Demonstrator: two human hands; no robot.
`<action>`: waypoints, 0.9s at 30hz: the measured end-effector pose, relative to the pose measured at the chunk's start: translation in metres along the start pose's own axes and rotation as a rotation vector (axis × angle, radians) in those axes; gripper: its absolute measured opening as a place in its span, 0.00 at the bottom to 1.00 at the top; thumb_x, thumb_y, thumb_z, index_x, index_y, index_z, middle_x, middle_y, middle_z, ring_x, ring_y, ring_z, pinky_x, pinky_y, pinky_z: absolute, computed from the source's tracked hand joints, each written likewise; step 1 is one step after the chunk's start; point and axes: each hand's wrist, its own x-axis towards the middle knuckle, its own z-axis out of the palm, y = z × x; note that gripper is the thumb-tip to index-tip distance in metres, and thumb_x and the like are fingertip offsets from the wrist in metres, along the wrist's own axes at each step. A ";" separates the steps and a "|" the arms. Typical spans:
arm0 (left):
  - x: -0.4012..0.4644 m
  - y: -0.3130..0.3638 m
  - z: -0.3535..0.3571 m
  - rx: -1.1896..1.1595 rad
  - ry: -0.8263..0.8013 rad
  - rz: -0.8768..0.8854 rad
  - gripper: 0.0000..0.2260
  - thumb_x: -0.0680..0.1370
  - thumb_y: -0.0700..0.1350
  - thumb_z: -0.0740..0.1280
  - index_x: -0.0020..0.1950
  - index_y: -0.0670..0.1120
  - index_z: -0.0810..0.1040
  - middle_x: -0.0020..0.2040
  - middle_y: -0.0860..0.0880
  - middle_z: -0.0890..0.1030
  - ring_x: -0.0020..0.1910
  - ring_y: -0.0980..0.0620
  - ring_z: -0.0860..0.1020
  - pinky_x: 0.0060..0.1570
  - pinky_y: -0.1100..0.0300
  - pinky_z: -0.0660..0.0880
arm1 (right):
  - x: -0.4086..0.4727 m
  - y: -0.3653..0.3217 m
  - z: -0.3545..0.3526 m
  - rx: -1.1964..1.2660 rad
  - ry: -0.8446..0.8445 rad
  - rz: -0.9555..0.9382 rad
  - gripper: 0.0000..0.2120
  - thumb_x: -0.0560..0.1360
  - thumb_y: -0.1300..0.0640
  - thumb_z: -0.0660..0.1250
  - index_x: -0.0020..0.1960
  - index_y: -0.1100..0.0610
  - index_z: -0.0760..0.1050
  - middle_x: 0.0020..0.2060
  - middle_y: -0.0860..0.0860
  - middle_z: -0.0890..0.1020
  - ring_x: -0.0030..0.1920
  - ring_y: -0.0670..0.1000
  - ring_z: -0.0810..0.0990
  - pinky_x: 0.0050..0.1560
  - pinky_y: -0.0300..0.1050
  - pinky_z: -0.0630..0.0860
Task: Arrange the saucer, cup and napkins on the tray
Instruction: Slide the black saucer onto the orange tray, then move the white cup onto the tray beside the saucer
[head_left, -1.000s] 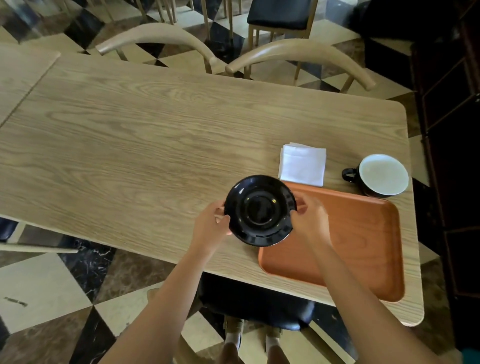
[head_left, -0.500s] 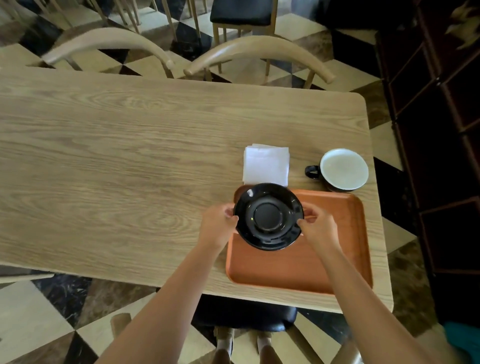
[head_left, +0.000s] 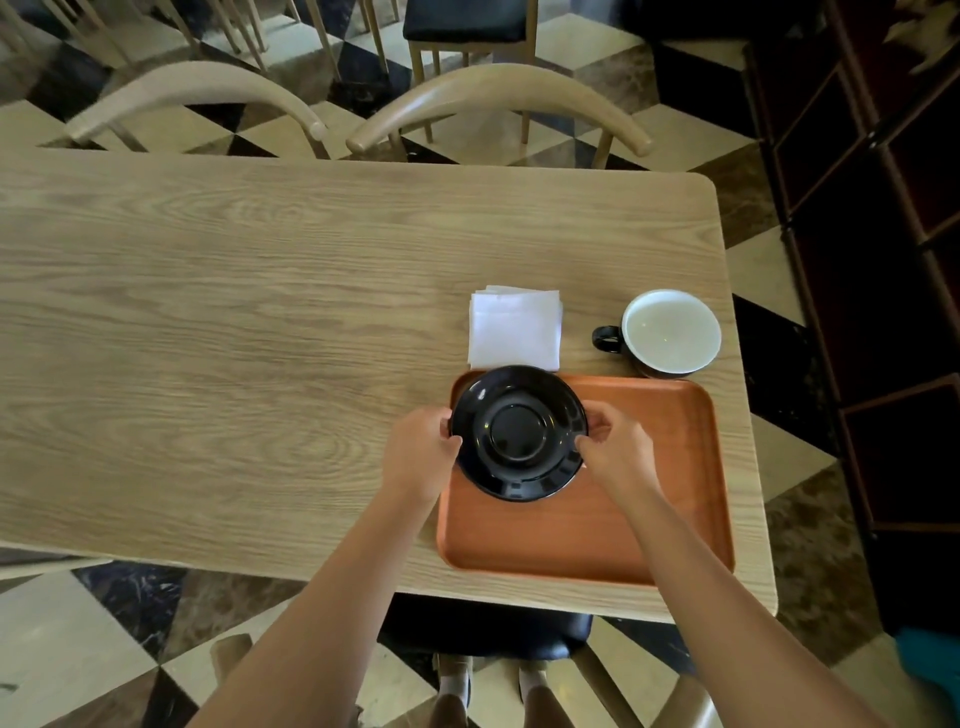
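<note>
The round glossy black saucer (head_left: 519, 432) is now carried in over the far left corner of the orange-brown wooden tray (head_left: 649, 499), where a second ago it was held over the bare light oak table (head_left: 260, 338). It is gripped at opposite rims, the left hand (head_left: 423, 452) and right hand (head_left: 615, 449) closed on it. Set-down is judged imminent; the folded white napkins (head_left: 515, 327) and the black cup with its white interior (head_left: 670, 332) are left on the table beyond the tray.

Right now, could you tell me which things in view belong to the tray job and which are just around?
Part of the job:
- black saucer, held by the left hand and right hand
- orange tray
- white napkins, on the table beyond the tray
- cup, also on the table

Just around:
- wooden table
- chairs
- dark shelving
</note>
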 end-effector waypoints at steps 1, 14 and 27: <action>-0.002 0.000 0.001 -0.020 0.017 0.008 0.12 0.72 0.38 0.67 0.55 0.41 0.78 0.45 0.42 0.84 0.44 0.45 0.81 0.48 0.47 0.77 | 0.000 0.001 0.000 -0.002 -0.007 0.000 0.17 0.68 0.67 0.66 0.52 0.51 0.78 0.38 0.46 0.79 0.41 0.49 0.77 0.39 0.37 0.69; 0.001 -0.008 -0.016 -0.459 -0.190 -0.291 0.12 0.76 0.42 0.66 0.58 0.41 0.76 0.51 0.45 0.80 0.39 0.53 0.82 0.36 0.64 0.79 | 0.010 0.004 -0.031 0.110 -0.239 0.131 0.15 0.72 0.62 0.69 0.58 0.56 0.75 0.45 0.55 0.80 0.44 0.52 0.81 0.43 0.47 0.81; 0.025 0.099 -0.003 0.166 0.027 0.572 0.21 0.75 0.46 0.66 0.67 0.46 0.67 0.65 0.44 0.71 0.59 0.44 0.74 0.50 0.52 0.74 | 0.024 -0.011 -0.117 -0.343 0.158 -0.263 0.19 0.71 0.59 0.69 0.62 0.55 0.74 0.61 0.54 0.76 0.57 0.49 0.74 0.58 0.33 0.65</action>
